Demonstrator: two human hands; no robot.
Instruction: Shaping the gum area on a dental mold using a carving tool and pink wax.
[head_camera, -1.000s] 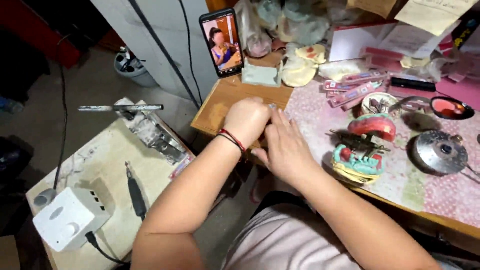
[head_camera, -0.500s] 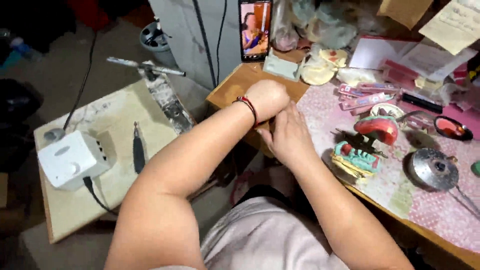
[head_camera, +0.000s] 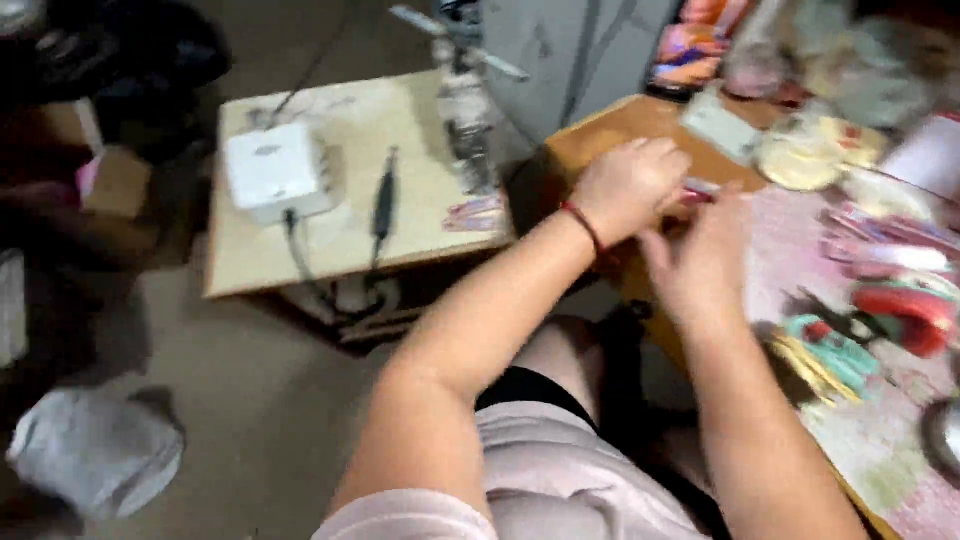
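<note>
**Pink and pale: a slim stick pinched between two hands at the table's corner**

Pink at one end and whitish at the other, a thin stick-shaped item (head_camera: 700, 188) pokes out from between the two hands; the picture is blurred, so its kind cannot be told. The left hand (head_camera: 630, 185) is curled into a loose fist with its fingers (head_camera: 668, 160) folded down over the near end of the stick. The right hand (head_camera: 705, 255) sits just beside and below it, its fingers (head_camera: 722, 205) raised and touching the stick from the other side. Whether the right fingers truly grip it or only rest against it cannot be told. A red cord bracelet (head_camera: 583, 225) circles the left wrist.

Both hands hover over the bare wooden corner of the table (head_camera: 600, 125). To the right a pink patterned cloth (head_camera: 880, 470) covers the table. On it lie a red and teal toy-like object (head_camera: 880, 325), and further back a row of slim pink packets (head_camera: 885, 245). A round, cream-coloured flat package (head_camera: 800, 160) lies near the back edge.

Left of the table stands a low pale board (head_camera: 340, 190) carrying a white square box (head_camera: 275, 170) with a cable and a dark pen-shaped tool (head_camera: 384, 200). A grey bundle (head_camera: 95, 455) lies on the floor.
</note>
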